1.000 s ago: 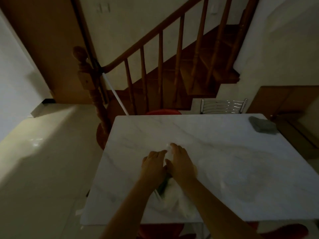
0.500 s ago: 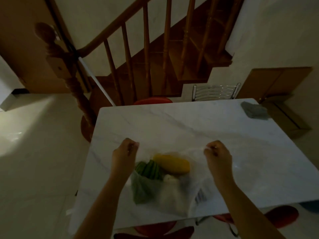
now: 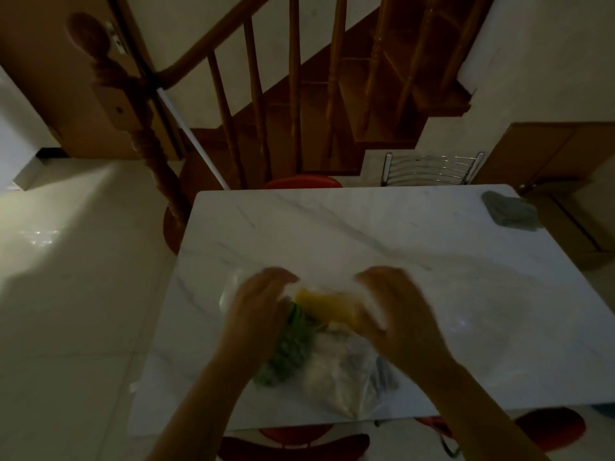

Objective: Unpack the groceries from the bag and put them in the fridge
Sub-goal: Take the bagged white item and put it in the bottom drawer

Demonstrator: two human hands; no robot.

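Note:
A clear plastic bag (image 3: 339,374) lies on the white marble table (image 3: 366,234) near its front edge. Inside it I see a yellow item (image 3: 324,304), green vegetables (image 3: 289,352) and pale wrapped goods. My left hand (image 3: 261,304) grips the bag's mouth on the left, over the greens. My right hand (image 3: 389,302) grips the plastic on the right, beside the yellow item. Both hands are motion-blurred. No fridge is in view.
A grey cloth (image 3: 511,211) lies at the table's far right corner. A metal chair back (image 3: 432,169) and a red stool (image 3: 303,183) stand behind the table, with more red stools (image 3: 549,430) under its front edge. Wooden stairs with a newel post (image 3: 146,141) rise behind; tiled floor lies left.
One second ago my hands were together on the closed bag. They pulled its mouth wide apart, and now they have come back closer together over the contents.

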